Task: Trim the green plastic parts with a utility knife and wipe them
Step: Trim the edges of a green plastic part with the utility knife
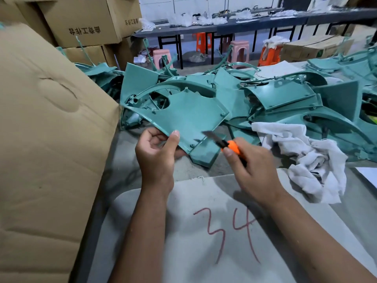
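The grey cloth marked 34 (pixel 204 231) pads my lap. At eleven o'clock my left hand (pixel 157 154) pinches the green plastic part (pixel 183 115) steady, while at one o'clock my right hand (pixel 251 166) grips the utility knife (pixel 224 142), blade at its edge; white rag (pixel 306 160) waits at two for wiping.

Red handwritten "34" on the grey cloth (pixel 204 231), upside-down Chinese characters printed on stacked cardboard boxes (pixel 85 23)
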`<state>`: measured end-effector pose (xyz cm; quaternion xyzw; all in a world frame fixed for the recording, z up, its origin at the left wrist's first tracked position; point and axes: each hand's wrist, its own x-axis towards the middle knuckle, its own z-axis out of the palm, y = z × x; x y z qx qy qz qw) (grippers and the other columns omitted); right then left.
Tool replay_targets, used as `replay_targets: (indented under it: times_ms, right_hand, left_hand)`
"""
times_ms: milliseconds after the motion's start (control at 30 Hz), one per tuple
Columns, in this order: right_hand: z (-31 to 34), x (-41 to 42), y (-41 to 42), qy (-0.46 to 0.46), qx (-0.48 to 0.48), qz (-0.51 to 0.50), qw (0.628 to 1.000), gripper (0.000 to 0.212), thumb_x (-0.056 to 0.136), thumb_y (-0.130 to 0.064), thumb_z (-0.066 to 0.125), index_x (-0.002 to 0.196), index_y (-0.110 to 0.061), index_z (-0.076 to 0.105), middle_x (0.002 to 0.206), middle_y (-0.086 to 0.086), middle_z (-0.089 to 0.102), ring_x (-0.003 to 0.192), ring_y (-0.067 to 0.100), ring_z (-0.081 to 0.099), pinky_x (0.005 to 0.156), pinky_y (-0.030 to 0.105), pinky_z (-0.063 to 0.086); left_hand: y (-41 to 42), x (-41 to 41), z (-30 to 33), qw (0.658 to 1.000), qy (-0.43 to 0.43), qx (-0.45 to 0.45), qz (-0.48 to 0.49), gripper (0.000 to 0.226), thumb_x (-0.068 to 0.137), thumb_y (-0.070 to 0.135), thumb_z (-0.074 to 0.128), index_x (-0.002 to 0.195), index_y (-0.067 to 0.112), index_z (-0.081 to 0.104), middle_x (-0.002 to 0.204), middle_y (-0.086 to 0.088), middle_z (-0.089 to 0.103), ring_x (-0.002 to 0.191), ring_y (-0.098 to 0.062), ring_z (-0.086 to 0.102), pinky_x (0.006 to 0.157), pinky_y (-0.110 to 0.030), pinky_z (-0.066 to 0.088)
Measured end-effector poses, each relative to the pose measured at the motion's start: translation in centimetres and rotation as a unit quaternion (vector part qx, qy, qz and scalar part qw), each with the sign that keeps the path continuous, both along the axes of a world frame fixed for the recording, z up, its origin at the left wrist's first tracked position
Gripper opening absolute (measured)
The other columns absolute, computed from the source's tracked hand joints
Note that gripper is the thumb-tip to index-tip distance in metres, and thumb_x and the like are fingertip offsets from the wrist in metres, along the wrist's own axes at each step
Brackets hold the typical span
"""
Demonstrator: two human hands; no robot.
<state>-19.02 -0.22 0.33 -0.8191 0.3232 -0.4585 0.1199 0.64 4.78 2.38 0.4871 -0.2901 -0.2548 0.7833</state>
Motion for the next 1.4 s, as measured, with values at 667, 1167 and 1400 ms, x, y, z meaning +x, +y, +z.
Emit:
replay_targets:
  times_ms: [667,1167,1400]
  right_hand:
    - [-0.2,2.1,1.2,0.143,-0.067,-0.082,0.984,0.032,0.106,-0.045,0.045,0.081,-0.027,0.036,0.064,-0.012,0.042,0.055,0.018,0.042,0.052,0.033,0.031]
    - [-0.9,-2.2,-2.9,0.104,0.032,-0.306,0.946,0.039,0.107,-0.045,0.045,0.077,-0.019,0.045,0.059,0.001,0.052,0.055,0.027,0.038,0.050,0.032,0.022]
    - [-0.3,-1.3,-1.7,-0.016,0.012,-0.122,0.992,0.038,0.107,-0.041,0.047,0.077,-0.017,0.048,0.057,-0.006,0.044,0.050,0.017,0.045,0.050,0.035,0.029]
  left_hand:
    - [-0.5,-0.6,-1.0,0.995,0.094,0.035,0.026,0.014,0.090,-0.002,0.070,0.089,0.006,0.058,0.080,-0.009,0.073,0.076,-0.027,0.070,0.060,-0.038,0.060]
    - [0.8,1.3,-0.8,0.994,0.078,0.037,-0.068,0.016,0.091,-0.008,0.063,0.101,0.003,0.069,0.095,-0.014,0.077,0.082,-0.028,0.075,0.068,-0.038,0.064]
    - [0.6,2.0,-1.5,0.994,0.051,0.091,-0.034,0.019,0.090,-0.008,0.062,0.100,0.007,0.070,0.092,-0.007,0.078,0.077,-0.020,0.073,0.066,-0.034,0.059]
